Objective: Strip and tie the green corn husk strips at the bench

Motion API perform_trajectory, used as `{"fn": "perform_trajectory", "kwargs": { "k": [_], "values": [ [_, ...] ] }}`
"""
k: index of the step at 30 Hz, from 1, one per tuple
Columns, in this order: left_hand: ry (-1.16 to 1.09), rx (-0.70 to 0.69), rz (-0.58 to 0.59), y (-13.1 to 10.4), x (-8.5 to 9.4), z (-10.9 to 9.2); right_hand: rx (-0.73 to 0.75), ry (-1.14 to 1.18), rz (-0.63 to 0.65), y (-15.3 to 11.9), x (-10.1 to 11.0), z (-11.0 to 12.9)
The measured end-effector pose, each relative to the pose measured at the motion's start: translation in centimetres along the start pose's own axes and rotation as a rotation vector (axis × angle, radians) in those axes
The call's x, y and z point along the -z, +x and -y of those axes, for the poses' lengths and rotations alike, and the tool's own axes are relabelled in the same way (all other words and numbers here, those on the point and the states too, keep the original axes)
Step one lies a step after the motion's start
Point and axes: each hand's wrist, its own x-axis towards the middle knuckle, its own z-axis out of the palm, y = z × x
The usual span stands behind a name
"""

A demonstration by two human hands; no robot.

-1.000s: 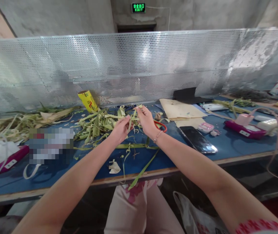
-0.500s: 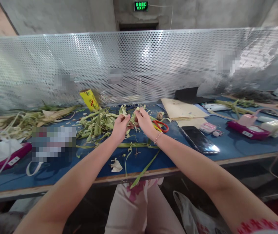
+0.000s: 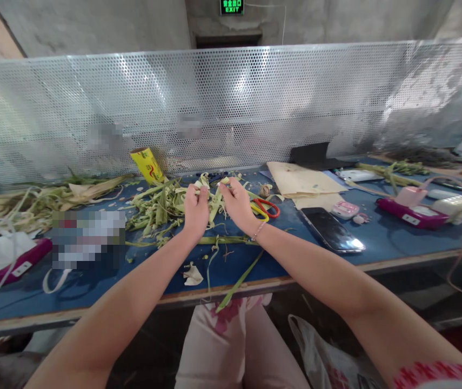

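Starting at the near edge of the surface (image 3: pixel 174 292), with the hands as the centre of the clock: a green strip (image 3: pixel 239 282) trails over the rim between five and six o'clock, and a pale scrap (image 3: pixel 193 275) sits near seven. Just this side of the hands, a long stalk (image 3: pixel 225 239) lies crosswise.

Now the hands, and here's the change! Half a second ago the left hand (image 3: pixel 196 209) slants inward, tips toward its partner; now it stands more upright and has slid off toward nine. The right hand (image 3: pixel 236 204) shifts only slightly. More of the leaf (image 3: pixel 215 207) shows in the gap, so I'd judge it's mid-handling, neither let go nor laid down. Both hands are narrow: the right pinches the leaf near its top, thumb against curled fingers; the left is folded in tight and seems to nip the other side, though its own fingers hide the exact grip. The leaf hangs between them, over the surface.

Out at four o'clock, the phone (image 3: pixel 332 229); at three, just beside the right wrist, scissors (image 3: pixel 260 206) with red and yellow handles. Nine o'clock brings the heaped greens (image 3: pixel 160 208), ten the yellow box (image 3: pixel 148 165), tilted, and at twelve, behind it all, the perforated screen (image 3: pixel 231 92).
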Motion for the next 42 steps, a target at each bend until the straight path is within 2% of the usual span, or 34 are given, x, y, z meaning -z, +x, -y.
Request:
{"fn": "perform_trajectory", "kwargs": {
  "k": [6,13,17,24,26,30,34,36,38,42],
  "values": [
    [0.006,-0.086,-0.014,-0.1,0.1,-0.8,-0.052,0.039,-0.055,0.2,0.3,0.6],
    [-0.137,0.073,0.082,-0.1,0.0,-0.7,-0.008,0.031,-0.040,0.8,1.0,0.4],
    [-0.176,0.089,0.115,0.0,-0.1,-0.8,0.013,0.034,-0.070,1.2,1.1,0.2],
    [-0.177,0.120,0.185,-0.3,-0.3,-1.3,-0.053,0.129,-0.161,1.6,0.8,-1.2],
    [-0.160,0.111,0.169,-0.4,-0.3,-1.3,-0.095,0.147,-0.114,1.6,1.0,-1.2],
    [-0.105,0.035,0.097,-0.4,0.0,-1.3,-0.236,0.239,0.108,1.3,1.2,-0.7],
    [-0.119,0.024,0.099,-0.2,0.1,-1.2,-0.403,0.263,0.213,1.2,1.1,-0.6],
    [-0.116,0.014,0.123,-0.1,0.2,-1.1,-0.370,0.179,0.269,1.3,1.1,-0.8],
    [-0.088,0.011,0.165,0.1,0.2,-0.9,-0.258,0.119,0.302,1.5,1.2,-1.1],
    [0.025,0.004,0.177,0.4,0.0,-0.2,-0.090,0.073,0.268,1.8,1.3,-1.7]
  ]
}}
